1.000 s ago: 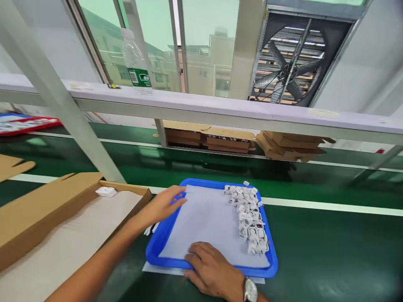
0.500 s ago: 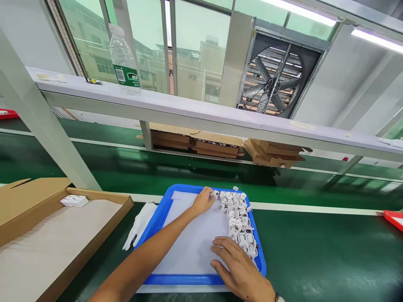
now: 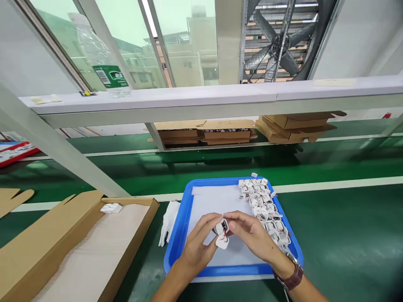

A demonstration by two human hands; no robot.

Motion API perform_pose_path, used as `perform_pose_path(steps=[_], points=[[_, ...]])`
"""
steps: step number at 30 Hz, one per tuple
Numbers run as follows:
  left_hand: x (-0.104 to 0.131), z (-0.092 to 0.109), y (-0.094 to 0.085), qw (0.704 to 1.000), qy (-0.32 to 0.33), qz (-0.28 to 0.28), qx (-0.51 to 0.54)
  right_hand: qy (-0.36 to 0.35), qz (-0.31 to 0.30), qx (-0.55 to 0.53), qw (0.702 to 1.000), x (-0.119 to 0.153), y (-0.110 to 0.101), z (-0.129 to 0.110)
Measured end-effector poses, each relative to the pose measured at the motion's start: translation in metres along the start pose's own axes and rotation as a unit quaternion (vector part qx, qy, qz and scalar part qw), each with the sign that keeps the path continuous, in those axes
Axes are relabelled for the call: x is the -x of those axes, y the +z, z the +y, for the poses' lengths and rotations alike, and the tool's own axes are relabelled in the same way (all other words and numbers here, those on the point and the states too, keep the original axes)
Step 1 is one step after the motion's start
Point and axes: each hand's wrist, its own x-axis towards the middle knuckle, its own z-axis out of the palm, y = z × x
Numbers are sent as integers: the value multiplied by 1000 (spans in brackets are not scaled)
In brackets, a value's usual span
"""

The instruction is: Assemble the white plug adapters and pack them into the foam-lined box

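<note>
Over the front part of the blue tray point(image 3: 233, 270), my left hand point(image 3: 201, 241) is closed on a small white case point(image 3: 222, 227). The case is opened out, and dark parts and a thin red wire show inside it. My right hand point(image 3: 252, 235), with a watch on its wrist, touches the upper right side of the same case with its fingertips. Several similar white cases point(image 3: 266, 207) lie packed together along the tray's right side. A white sheet point(image 3: 217, 201) lines the tray.
A white glove point(image 3: 170, 219) lies left of the tray. Farther left stands an open cardboard box point(image 3: 132, 243) with a white packet point(image 3: 111, 208) in it. Behind are a ledge with a plastic bottle point(image 3: 103, 63), and more cardboard boxes point(image 3: 226, 135).
My left hand has come back from the far row of cases with one white case. My right hand has moved in to meet it. The view has turned and shifted.
</note>
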Motion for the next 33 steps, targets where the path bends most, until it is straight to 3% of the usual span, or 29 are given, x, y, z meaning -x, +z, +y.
perform_pose_path(steps=[7,17,25,29,33], points=[[15,-5,15,997,59,15,-36,23,36,-3,999,0,6,20],[22,-7,15,998,54,19,-14,35,-5,-44,998,6,6,25],[29,-5,22,999,39,26,6,3,37,19,999,4,10,33],[27,0,19,998,-26,35,33,-4,29,56,998,5,6,28],[29,0,18,982,-148,100,56,3,37,119,992,10,-3,23]])
